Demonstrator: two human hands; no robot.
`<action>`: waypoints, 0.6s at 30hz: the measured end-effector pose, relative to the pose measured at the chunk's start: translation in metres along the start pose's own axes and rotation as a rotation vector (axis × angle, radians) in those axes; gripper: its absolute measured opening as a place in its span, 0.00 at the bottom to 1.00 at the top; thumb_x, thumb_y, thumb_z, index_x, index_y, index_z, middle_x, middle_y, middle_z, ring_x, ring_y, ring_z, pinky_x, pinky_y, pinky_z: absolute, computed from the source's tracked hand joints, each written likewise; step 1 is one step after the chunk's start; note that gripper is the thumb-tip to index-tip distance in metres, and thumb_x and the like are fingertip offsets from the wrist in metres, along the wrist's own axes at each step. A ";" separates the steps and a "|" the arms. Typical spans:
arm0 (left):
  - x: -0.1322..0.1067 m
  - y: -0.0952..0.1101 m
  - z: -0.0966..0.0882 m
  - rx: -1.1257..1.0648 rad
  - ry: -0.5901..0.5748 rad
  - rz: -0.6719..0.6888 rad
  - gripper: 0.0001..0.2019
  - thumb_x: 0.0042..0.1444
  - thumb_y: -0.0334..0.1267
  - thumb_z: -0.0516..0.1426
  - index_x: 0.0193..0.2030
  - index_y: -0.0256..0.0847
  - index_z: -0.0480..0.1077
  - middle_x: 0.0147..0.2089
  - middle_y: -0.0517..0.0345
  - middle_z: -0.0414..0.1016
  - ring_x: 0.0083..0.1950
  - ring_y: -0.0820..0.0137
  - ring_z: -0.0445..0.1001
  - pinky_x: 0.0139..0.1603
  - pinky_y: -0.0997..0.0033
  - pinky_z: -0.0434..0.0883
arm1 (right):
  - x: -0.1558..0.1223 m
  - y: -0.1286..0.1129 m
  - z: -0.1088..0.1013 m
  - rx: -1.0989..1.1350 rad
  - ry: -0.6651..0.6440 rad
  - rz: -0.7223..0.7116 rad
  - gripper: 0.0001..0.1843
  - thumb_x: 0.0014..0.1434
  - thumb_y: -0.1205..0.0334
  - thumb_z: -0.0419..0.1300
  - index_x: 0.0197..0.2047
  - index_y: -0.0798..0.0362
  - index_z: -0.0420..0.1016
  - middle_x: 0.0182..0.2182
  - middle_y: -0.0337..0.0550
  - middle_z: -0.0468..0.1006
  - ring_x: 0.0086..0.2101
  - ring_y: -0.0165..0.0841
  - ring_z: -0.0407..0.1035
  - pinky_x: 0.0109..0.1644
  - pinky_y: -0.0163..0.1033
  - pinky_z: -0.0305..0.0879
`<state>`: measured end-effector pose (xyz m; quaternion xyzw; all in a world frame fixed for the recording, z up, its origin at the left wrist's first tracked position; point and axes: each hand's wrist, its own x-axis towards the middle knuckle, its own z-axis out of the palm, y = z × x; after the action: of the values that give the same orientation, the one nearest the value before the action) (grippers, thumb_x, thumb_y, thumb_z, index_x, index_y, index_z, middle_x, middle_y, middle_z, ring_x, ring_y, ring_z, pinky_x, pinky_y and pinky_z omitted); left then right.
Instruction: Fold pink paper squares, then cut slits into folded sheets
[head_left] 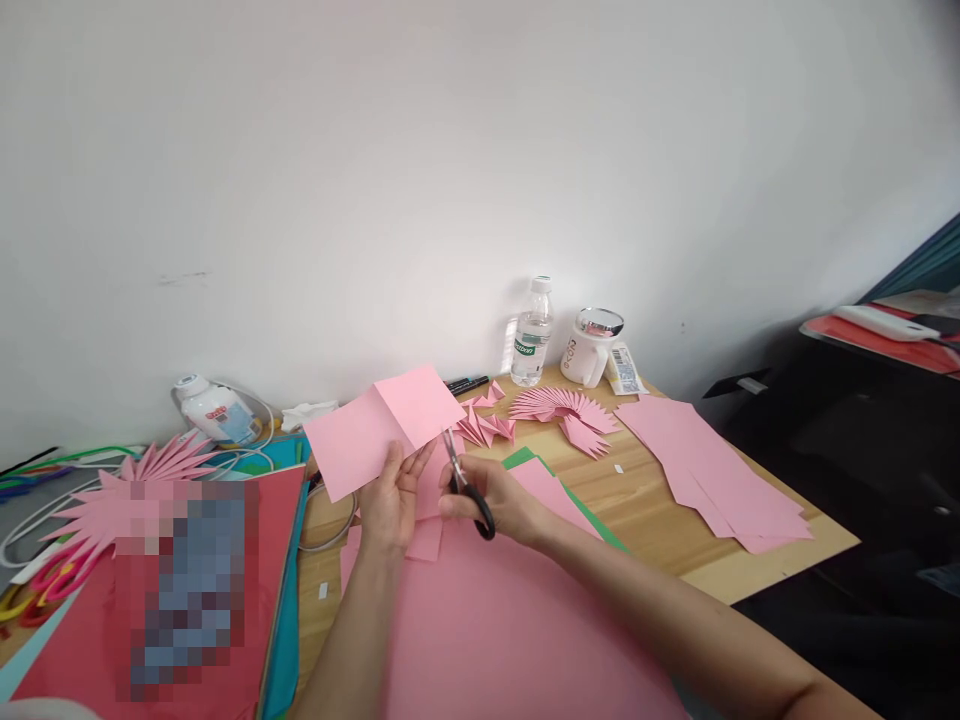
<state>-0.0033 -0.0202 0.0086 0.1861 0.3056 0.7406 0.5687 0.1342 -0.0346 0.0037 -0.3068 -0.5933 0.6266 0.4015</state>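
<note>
While reaching across the wooden table [637, 490] and over the large pink sheet [517, 630] at its near side, having the pink stack [712, 475] to the right, holding the creased pink paper [375, 425] slantwise in the air above the table. Gripping that paper at its lower edge with the left hand [390, 505], laying the thumb on the near face and stretching the other fingers toward the right. Curling the fingers of the right hand [499, 492] around the black handles of the scissors [471, 495], pointing the blades upward close by the paper's lower right edge, being unable to tell contact from gap.
</note>
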 end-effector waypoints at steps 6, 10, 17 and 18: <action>-0.007 -0.001 0.006 0.065 0.014 0.176 0.19 0.50 0.26 0.58 0.49 0.43 0.67 0.51 0.52 0.72 0.56 0.59 0.67 0.53 0.51 0.68 | 0.001 0.016 0.018 0.102 -0.052 0.124 0.26 0.31 0.48 0.71 0.29 0.56 0.68 0.23 0.34 0.67 0.24 0.25 0.59 0.27 0.32 0.54; -0.012 -0.004 0.008 0.114 0.109 0.170 0.14 0.49 0.28 0.60 0.43 0.43 0.71 0.49 0.55 0.74 0.56 0.63 0.68 0.54 0.61 0.68 | 0.001 0.020 0.017 0.122 -0.045 0.119 0.25 0.33 0.48 0.71 0.30 0.56 0.70 0.22 0.34 0.67 0.23 0.25 0.59 0.26 0.31 0.54; -0.016 -0.014 -0.002 0.258 0.125 0.193 0.14 0.47 0.33 0.62 0.43 0.44 0.71 0.49 0.56 0.73 0.51 0.65 0.71 0.50 0.66 0.70 | -0.003 0.018 0.009 0.148 -0.052 0.098 0.24 0.35 0.51 0.71 0.32 0.55 0.70 0.22 0.33 0.66 0.24 0.25 0.59 0.27 0.31 0.55; -0.016 -0.017 -0.005 0.288 0.132 0.202 0.14 0.46 0.34 0.62 0.42 0.42 0.72 0.49 0.55 0.74 0.51 0.65 0.71 0.49 0.68 0.70 | -0.003 0.017 0.009 0.150 -0.051 0.099 0.24 0.35 0.50 0.71 0.32 0.55 0.70 0.22 0.33 0.67 0.24 0.25 0.59 0.27 0.32 0.56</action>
<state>0.0102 -0.0338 -0.0052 0.2462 0.4250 0.7532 0.4377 0.1261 -0.0412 -0.0125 -0.2888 -0.5390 0.6960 0.3764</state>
